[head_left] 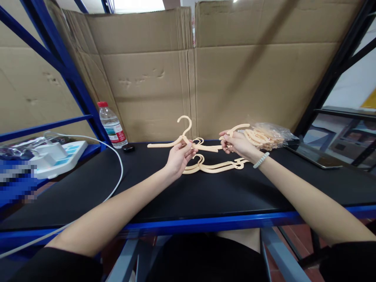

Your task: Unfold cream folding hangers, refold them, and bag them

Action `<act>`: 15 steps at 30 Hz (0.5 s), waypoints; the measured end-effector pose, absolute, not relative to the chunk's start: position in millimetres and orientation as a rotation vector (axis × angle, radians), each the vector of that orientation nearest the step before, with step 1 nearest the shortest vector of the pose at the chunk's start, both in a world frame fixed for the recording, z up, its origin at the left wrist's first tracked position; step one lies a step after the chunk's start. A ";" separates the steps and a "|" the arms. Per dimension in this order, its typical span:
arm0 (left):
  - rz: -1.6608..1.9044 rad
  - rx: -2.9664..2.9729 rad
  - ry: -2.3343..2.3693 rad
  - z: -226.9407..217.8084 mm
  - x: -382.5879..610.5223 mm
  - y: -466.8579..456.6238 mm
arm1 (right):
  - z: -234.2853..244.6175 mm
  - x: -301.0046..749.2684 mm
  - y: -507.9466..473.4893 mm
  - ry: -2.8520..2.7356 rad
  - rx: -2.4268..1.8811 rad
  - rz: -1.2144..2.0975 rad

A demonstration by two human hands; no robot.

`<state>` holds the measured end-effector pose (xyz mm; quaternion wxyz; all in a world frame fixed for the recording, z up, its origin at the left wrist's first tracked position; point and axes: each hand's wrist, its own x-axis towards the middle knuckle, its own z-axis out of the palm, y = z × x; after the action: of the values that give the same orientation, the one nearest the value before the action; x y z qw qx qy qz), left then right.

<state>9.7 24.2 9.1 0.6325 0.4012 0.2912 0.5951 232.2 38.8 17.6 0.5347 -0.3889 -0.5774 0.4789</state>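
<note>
My left hand [179, 157] is closed round the middle of a beige clothes hanger [185, 131], held up with its hook on top and an arm out to each side. Pinched in my right hand [236, 143] is a curved beige hanger piece [240, 127]; my fingers cover its lower end. The two held things are apart. Below and between my hands, more beige hangers [216, 169] lie overlapping on the black tabletop [205, 196]. Behind my left hand, part of another hanger [198, 141] shows.
A clear plastic bag [272, 135] of beige pieces lies beyond my right wrist. To its right is a flat dark tablet-like object [314, 156]. At left stand a water bottle [113, 127] and a power strip [63, 158] with a white cable [122, 168]. Cardboard [147, 86] walls the back.
</note>
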 end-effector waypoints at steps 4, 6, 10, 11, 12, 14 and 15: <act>1.352 0.923 0.686 5.1 11.2 23.7 | 11.2 234.5 37.9 -1.522 -0.914 1.158; 1.353 0.922 0.696 3.7 11.3 23.8 | 8.2 235.4 37.0 -1.530 -0.892 1.161; 1.367 0.920 0.685 0.8 11.3 24.2 | 5.9 236.2 34.2 -1.429 -0.863 1.215; 1.368 0.924 0.678 -0.2 11.4 24.4 | 6.1 236.2 33.4 -1.398 -0.862 1.256; 1.368 0.933 0.671 -1.4 11.6 24.6 | 6.4 236.3 32.6 -1.371 -0.864 1.312; 1.369 0.960 0.653 -4.0 11.8 25.0 | 7.3 236.1 31.4 -1.325 -0.873 1.453; 1.372 0.976 0.642 -5.1 12.0 25.1 | 7.8 236.0 30.9 -1.303 -0.879 1.526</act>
<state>12.0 25.1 -5.1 0.6208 0.4246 0.2793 0.5969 236.0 30.9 7.8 0.4577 -0.3567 -0.5290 0.6193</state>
